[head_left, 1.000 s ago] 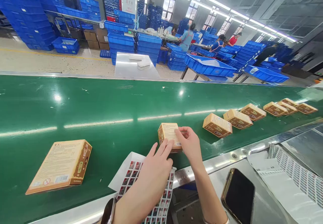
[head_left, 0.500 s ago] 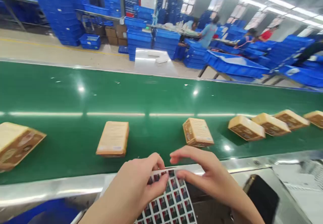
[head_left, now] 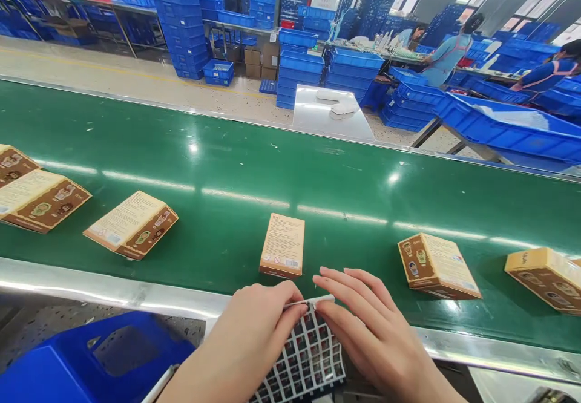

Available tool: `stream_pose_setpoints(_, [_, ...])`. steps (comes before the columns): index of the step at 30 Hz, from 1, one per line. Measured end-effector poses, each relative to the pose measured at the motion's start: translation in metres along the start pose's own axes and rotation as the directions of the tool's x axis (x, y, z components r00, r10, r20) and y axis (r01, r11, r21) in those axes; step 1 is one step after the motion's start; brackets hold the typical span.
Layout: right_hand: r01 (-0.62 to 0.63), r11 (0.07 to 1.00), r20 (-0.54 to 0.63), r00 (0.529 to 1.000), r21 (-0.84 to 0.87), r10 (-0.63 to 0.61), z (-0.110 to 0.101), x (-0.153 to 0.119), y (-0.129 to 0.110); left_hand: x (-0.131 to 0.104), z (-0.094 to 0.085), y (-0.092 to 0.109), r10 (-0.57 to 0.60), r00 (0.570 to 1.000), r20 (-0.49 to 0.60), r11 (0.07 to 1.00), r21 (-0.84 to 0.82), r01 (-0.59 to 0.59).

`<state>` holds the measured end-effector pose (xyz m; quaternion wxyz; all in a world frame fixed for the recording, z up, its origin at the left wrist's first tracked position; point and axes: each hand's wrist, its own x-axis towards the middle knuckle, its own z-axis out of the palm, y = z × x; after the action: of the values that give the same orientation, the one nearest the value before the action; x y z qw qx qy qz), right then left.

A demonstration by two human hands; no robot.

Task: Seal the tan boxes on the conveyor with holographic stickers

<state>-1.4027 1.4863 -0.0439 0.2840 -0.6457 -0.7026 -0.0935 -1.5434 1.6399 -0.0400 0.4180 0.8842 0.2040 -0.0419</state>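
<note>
At lower centre, the printed sheet (head_left: 314,354) is pinched by the left hand (head_left: 252,324), the right hand (head_left: 381,333) is spread at its edge, and the box (head_left: 439,267) at right has been released, so work seems shifted to the sheet.

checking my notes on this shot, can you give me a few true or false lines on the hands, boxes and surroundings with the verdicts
1. The left hand pinches the printed sheet, with the right hand at its edge. True.
2. The right hand grips a box. False: its fingers are spread beside the printed sheet.
3. The box straight ahead of the hands touches no other on the green belt. True.
4. Everything stacked beyond the green belt is yellow. False: the crates there are blue.
5. A blue plastic object shows at lower left. True.
</note>
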Motion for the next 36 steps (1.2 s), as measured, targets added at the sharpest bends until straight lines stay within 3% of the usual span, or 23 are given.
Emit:
stream_pose_setpoints(1, [-0.043, 0.998, -0.013, 0.999, 0.053, 0.044, 0.002, 0.0, 0.0, -0.001, -0.003, -0.001, -0.008, 1.0, -0.003, 1.0, -0.003, 0.008])
stream_pose_setpoints(3, [-0.263, 0.931, -0.029, 0.96, 0.252, 0.279, 0.01, 0.001, 0.005, -0.005, -0.008, -0.006, 0.011, 1.0, -0.008, 1.0, 0.003, -0.011])
stream_pose_setpoints(4, [-0.406, 0.833, -0.02, 0.895, 0.376, 0.445, 0.015, 0.003, 0.009, -0.007, -0.011, -0.01, 0.055, 0.998, -0.02, 0.998, 0.015, -0.054])
stream_pose_setpoints(5, [-0.523, 0.692, 0.004, 0.799, 0.497, 0.601, 0.022, 0.005, 0.014, -0.008, -0.012, -0.014, 0.121, 0.992, -0.041, 0.992, 0.039, -0.119])
stream_pose_setpoints(7, [-0.617, 0.379, 0.085, 0.588, 0.69, 0.804, 0.038, 0.012, 0.027, -0.009, -0.012, -0.025, 0.272, 0.958, -0.088, 0.957, 0.127, -0.26])
stream_pose_setpoints(8, [-0.603, 0.254, 0.131, 0.52, 0.756, 0.844, 0.047, 0.016, 0.033, -0.008, -0.01, -0.03, 0.335, 0.937, -0.097, 0.932, 0.184, -0.314])
stream_pose_setpoints(10, [-0.556, 0.088, 0.211, 0.451, 0.827, 0.867, 0.063, 0.024, 0.041, -0.005, -0.004, -0.039, 0.399, 0.914, -0.071, 0.887, 0.281, -0.366])
stream_pose_setpoints(12, [-0.532, 0.012, 0.246, 0.41, 0.846, 0.878, 0.074, 0.03, 0.043, -0.001, 0.003, -0.043, 0.405, 0.914, -0.018, 0.865, 0.332, -0.377])
stream_pose_setpoints(15, [-0.537, -0.003, 0.233, 0.362, 0.844, 0.902, 0.08, 0.035, 0.04, 0.003, 0.01, -0.04, 0.393, 0.919, 0.015, 0.846, 0.386, -0.368])
stream_pose_setpoints(21, [-0.594, 0.076, 0.157, 0.33, 0.801, 0.931, 0.08, 0.037, 0.031, 0.003, 0.008, -0.031, 0.408, 0.912, 0.04, 0.828, 0.405, -0.388])
stream_pose_setpoints(26, [-0.697, 0.299, -0.016, 0.382, 0.652, 0.924, 0.081, 0.038, 0.032, 0.008, 0.014, -0.035, 0.429, 0.902, 0.04, 0.808, 0.43, -0.403])
stream_pose_setpoints(31, [-0.831, 0.342, -0.063, 0.351, 0.439, 0.934, 0.065, 0.044, 0.043, 0.006, 0.012, -0.039, 0.47, 0.882, 0.032, 0.793, 0.424, -0.438])
stream_pose_setpoints(32, [-0.839, 0.393, -0.124, 0.375, 0.377, 0.919, 0.061, 0.045, 0.042, 0.003, 0.008, -0.04, 0.46, 0.888, 0.016, 0.807, 0.41, -0.426])
stream_pose_setpoints(34, [-0.802, 0.539, -0.253, 0.482, 0.259, 0.839, 0.051, 0.046, 0.032, -0.005, 0.0, -0.042, 0.401, 0.916, -0.026, 0.86, 0.356, -0.367])
stream_pose_setpoints(36, [-0.678, 0.707, -0.202, 0.677, 0.202, 0.708, 0.042, 0.045, 0.013, -0.014, -0.01, -0.045, 0.322, 0.945, -0.066, 0.917, 0.271, -0.293])
